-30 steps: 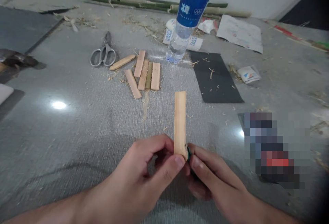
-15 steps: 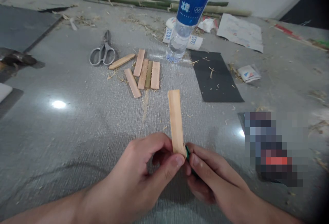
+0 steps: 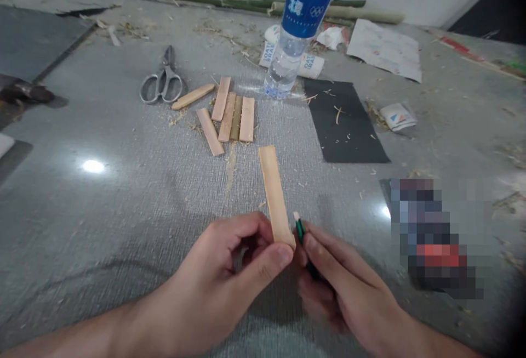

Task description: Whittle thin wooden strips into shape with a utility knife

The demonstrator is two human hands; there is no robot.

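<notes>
My left hand (image 3: 242,270) pinches the lower end of a flat, pale bamboo strip (image 3: 274,193) between thumb and fingers; the strip stands up, leaning left. Close beside it on the right, my right hand (image 3: 341,270) is closed around a slim knife (image 3: 300,229) with a green and black handle. A short light blade tip points up, apart from the strip. Most of the handle is hidden in my fingers. Beyond my hands lie several cut bamboo pieces (image 3: 247,119) and a pointed bamboo piece (image 3: 193,96) among shavings.
Scissors (image 3: 163,81) lie at the back left. A water bottle (image 3: 302,23) stands behind the pieces, near a black sheet (image 3: 345,122) with shavings. Bamboo poles (image 3: 230,0) lie along the wall. A blurred-out object (image 3: 431,232) lies at right, a hammer-like tool (image 3: 24,90) at far left.
The knife has come away from the strip's right edge, so its blade tip now shows. The strip's top has tilted further left.
</notes>
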